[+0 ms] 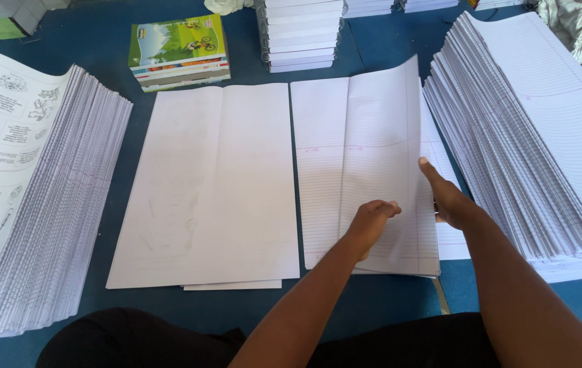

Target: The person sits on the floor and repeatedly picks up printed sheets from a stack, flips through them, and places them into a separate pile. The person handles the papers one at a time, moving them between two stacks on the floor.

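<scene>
1. Resting on the blue worktop (386, 300), the bundle of ruled sheets (366, 177) lies directly in front of the person, a little toward the right half of the worktop, with its long axis running from the near edge to the far edge.
2. The left hand (370, 223) sits on the lower middle of this bundle, fingers curled as if pinching or pressing the paper; I cannot tell whether it really grips a sheet.
3. The right hand (446, 197) is at the bundle's right edge, near the lower half, with fingers under or against the lifted top sheet and the index finger pointing toward the far edge. It seems to hold this edge, partly open.
4. Both hands are on the near half of the bundle, so the far half lies away from them; the right hand is nearer to the free edge, the left hand nearer to the centre fold line.
5. Just beside the bundle on the left lies a blank white folded sheet (202, 184), parallel to it.
6. A tall fanned stack of ruled paper (529, 136) stands toward the right edge, and a stack with printed drawings (25, 184) toward the left edge.
7. Coloured booklets (178, 51) lie near the far edge.
</scene>
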